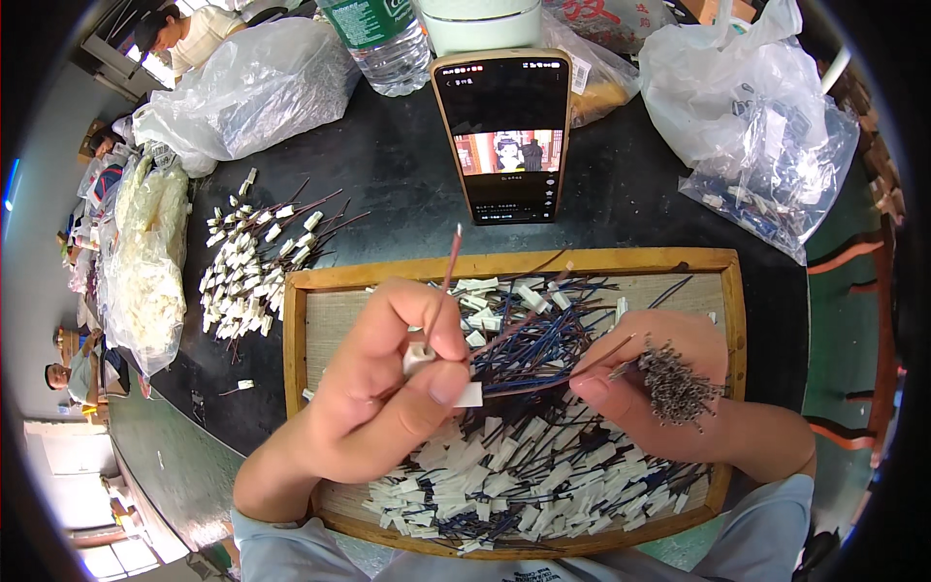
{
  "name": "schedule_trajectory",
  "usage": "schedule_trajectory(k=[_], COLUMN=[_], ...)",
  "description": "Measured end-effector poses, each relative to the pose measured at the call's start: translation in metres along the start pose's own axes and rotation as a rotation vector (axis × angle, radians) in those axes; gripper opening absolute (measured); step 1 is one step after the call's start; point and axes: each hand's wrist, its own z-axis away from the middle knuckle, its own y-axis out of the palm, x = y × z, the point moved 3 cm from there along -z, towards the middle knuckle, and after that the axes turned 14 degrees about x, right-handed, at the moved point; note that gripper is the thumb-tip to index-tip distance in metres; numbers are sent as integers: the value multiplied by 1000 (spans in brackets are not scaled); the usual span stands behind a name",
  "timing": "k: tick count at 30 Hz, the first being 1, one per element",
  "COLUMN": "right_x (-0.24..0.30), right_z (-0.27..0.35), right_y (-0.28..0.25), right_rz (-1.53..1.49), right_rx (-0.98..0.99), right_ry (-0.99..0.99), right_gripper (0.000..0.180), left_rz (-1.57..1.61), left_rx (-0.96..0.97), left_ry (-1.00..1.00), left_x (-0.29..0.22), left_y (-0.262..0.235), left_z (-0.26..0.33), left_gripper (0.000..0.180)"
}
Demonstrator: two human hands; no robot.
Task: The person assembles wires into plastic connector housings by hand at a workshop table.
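Observation:
Over the wooden tray (729,310), my left hand (364,398) pinches a small white connector housing (419,360). A second white connector (469,395) pokes out beneath its thumb, and a thin reddish-brown wire (452,262) rises past its index finger. Closed around a bundle of thin wires, my right hand (635,398) shows their metal-tipped ends (676,386) fanned out on its palm side. Its thumb and index finger pinch one brown wire, which runs toward the connector in the left hand. The fingers partly hide where wire and connector meet. Many white connectors with dark wires (543,485) lie loose in the tray.
Left of the tray sits a pile of wired white connectors (238,281). A propped phone (509,145) stands behind it, near a water bottle (383,44). Plastic bags (262,87) lie at the back left, another bag (756,126) at the back right. Other people are farther left.

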Motion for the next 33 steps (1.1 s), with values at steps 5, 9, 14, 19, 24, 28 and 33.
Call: schedule_trajectory(k=[5,9,14,19,24,28,33], right_x=[3,-4,-2,-4,-2,-1,-2], right_z=[1,4,-2,0,1,0,0], right_y=[1,6,8,5,6,5,7], right_rz=[-7,-252,-404,-157,-234,-240,-270], right_rx=[-134,-150,-131,-68,-36,-10,-50], right_ry=[58,146,70,30,88,104,169], right_gripper=[21,19,17,17,12,10,10], left_rz=[-27,234,524,439,381,99,-114], left_rx=[-117,-193,-428,-233,-110,-133,-65], left_ry=[-155,-107,-189,-131,-109,-165,-137], left_x=[-2,16,22,19,23,19,9], left_y=[2,-24,-33,-25,-17,-12,-6], left_z=[-3,-6,-14,-12,-11,-10,-8], left_gripper=[21,25,17,19,24,35,35])
